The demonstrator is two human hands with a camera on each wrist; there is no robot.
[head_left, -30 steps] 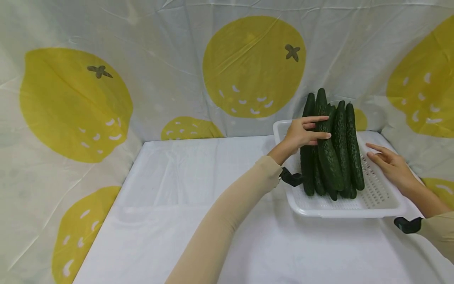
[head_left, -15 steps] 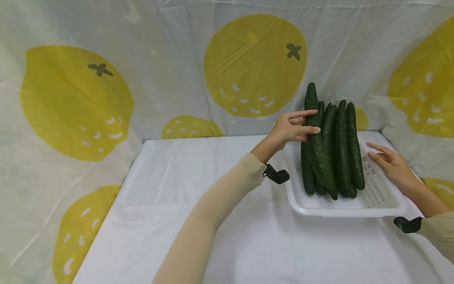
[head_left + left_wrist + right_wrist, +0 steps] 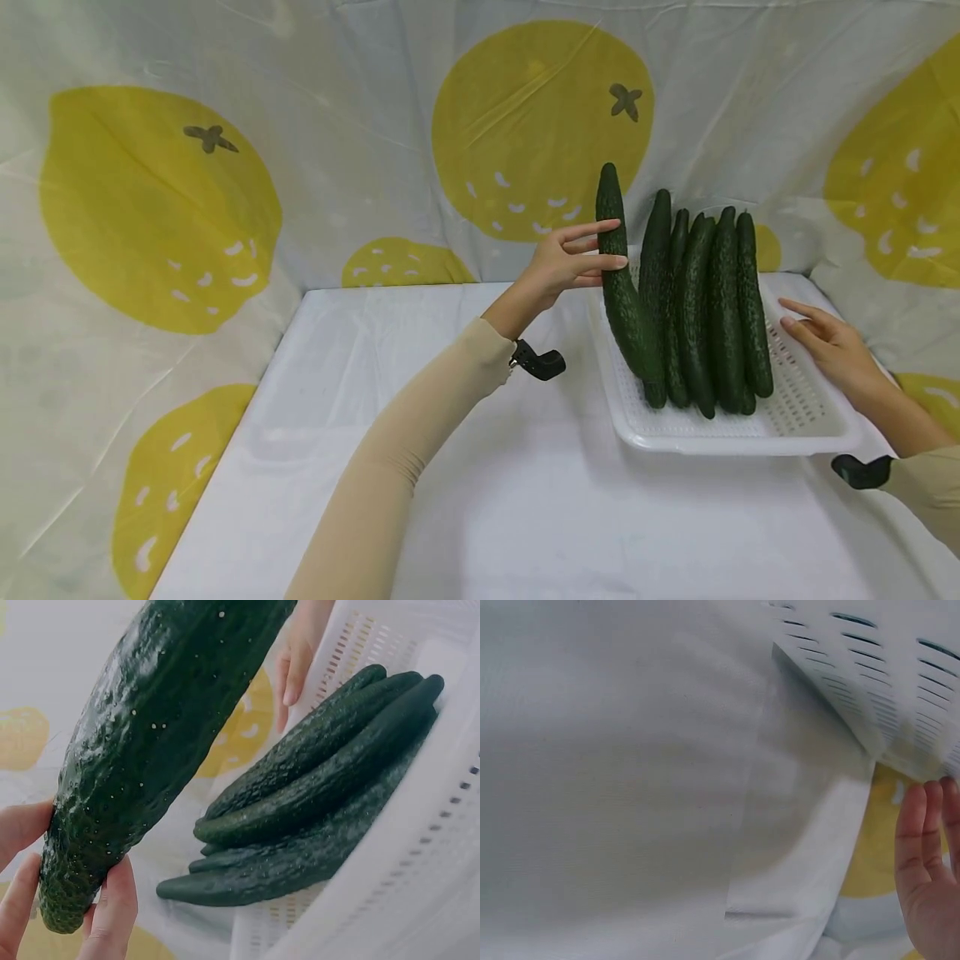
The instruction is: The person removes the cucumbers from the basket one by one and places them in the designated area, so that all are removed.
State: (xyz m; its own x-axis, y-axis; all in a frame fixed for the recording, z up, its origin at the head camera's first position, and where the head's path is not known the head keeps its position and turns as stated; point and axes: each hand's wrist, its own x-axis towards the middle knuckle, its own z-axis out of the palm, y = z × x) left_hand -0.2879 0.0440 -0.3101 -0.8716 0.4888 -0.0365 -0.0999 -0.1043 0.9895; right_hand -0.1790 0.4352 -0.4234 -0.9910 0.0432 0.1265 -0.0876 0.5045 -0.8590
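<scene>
My left hand pinches a long dark green cucumber near its upper end, thumb on one side and fingers on the other. This cucumber leans left of the others, its lower end still over the white perforated basket. Several more cucumbers lie side by side in the basket, their far ends raised; the left wrist view shows their bumpy skins. At the basket's right side is my right hand, its fingers mostly straight and fingertips at the wall. Whether they press on it is hard to tell.
A white cloth-covered table extends left of the basket. Behind it and at the sides hangs pale fabric printed with large yellow lemons. Black wrist devices sit at both sleeves.
My left hand has moved left, drawing one cucumber away from the pile and tilting its upper end leftward. The right hand and the basket stay almost where they were.
</scene>
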